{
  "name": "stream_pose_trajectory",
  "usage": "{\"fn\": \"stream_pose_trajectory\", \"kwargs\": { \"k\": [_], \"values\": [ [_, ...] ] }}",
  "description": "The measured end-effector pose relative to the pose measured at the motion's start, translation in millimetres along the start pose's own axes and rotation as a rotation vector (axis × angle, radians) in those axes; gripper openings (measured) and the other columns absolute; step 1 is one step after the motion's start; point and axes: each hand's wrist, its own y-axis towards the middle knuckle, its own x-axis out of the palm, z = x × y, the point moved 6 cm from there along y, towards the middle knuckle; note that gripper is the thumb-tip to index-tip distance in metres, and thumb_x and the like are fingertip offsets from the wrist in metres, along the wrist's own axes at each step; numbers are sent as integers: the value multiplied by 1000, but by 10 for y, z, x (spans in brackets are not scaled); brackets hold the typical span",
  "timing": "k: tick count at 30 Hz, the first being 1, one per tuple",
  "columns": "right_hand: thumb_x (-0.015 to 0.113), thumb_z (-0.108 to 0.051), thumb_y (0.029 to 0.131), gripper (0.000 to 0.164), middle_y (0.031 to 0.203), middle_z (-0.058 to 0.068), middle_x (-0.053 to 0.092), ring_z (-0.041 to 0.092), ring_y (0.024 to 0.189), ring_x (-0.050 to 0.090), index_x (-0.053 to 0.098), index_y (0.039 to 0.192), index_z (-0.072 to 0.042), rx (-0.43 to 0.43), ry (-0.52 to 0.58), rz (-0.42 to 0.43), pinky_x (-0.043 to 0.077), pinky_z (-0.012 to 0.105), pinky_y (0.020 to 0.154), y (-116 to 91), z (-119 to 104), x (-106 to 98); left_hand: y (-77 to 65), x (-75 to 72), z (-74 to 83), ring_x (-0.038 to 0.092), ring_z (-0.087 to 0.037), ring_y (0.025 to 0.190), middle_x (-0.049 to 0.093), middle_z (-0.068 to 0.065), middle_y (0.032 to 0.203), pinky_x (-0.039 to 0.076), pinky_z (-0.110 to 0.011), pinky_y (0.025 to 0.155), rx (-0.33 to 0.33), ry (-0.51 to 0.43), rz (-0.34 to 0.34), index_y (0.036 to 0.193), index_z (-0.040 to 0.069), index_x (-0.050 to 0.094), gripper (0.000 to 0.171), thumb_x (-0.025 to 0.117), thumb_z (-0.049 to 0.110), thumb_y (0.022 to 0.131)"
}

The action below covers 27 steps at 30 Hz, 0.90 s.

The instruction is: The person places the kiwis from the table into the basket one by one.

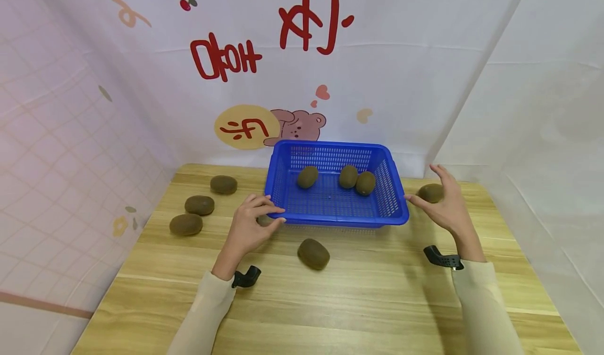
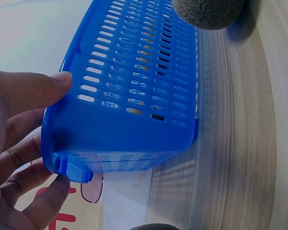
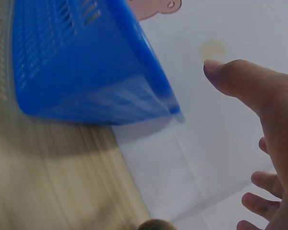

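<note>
A blue plastic basket [image 1: 330, 219] with slotted walls stands at the back of the table, holding a few brown kiwis [image 1: 308, 177]. At its front left corner my left hand [image 1: 252, 224] grips the rim, thumb on the near side and fingers over the far side, as the left wrist view shows. My right hand [image 1: 445, 203] is beside the right front corner, fingers spread and holding nothing; in the right wrist view its thumb [image 3: 235, 84] is apart from the rim. A kiwi [image 1: 430, 193] lies on the table behind the right hand, partly hidden.
Several loose kiwis lie on the wooden table [image 1: 358, 302]: one kiwi [image 1: 313, 254] in front of the basket, others [image 1: 200, 205] at the left. A printed white cloth [image 1: 401, 82] hangs directly behind the table, with cloth on both sides too.
</note>
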Motion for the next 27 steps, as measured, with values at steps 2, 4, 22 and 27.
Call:
{"fn": "stream_pose_trajectory", "kwargs": {
  "k": [2, 4, 22, 27],
  "values": [
    [82, -39, 86, 104, 173, 15, 7, 49, 157, 8, 19, 166, -19, 22, 2, 3, 14, 81, 116, 7, 70, -17, -5, 6, -5, 63, -30, 124, 73, -2, 97, 52, -46, 109, -6, 1, -5, 98, 15, 85, 17, 88, 21, 82],
    [82, -42, 86, 106, 173, 14, 7, 48, 158, 8, 17, 166, -20, 48, 5, 6, 14, 80, 117, 13, 140, -29, -11, 13, -12, 62, -30, 124, 73, -2, 97, 52, -46, 109, -11, 1, -9, 98, 15, 84, 17, 88, 21, 82],
    [80, -50, 85, 110, 173, 16, 5, 49, 157, 5, 13, 167, -17, 146, -13, 15, 15, 79, 118, 136, 611, -60, -8, 48, -14, 62, -29, 121, 74, -3, 99, 52, -46, 107, 1, 0, 3, 97, 17, 85, 16, 88, 21, 82],
    [81, -52, 85, 113, 173, 15, 5, 48, 158, 6, 11, 167, -18, 169, -14, 26, 16, 77, 119, 209, 690, -26, 18, 26, -31, 62, -30, 121, 75, -3, 98, 52, -47, 106, 11, 5, 9, 98, 15, 85, 17, 88, 20, 82]
  ]
}}
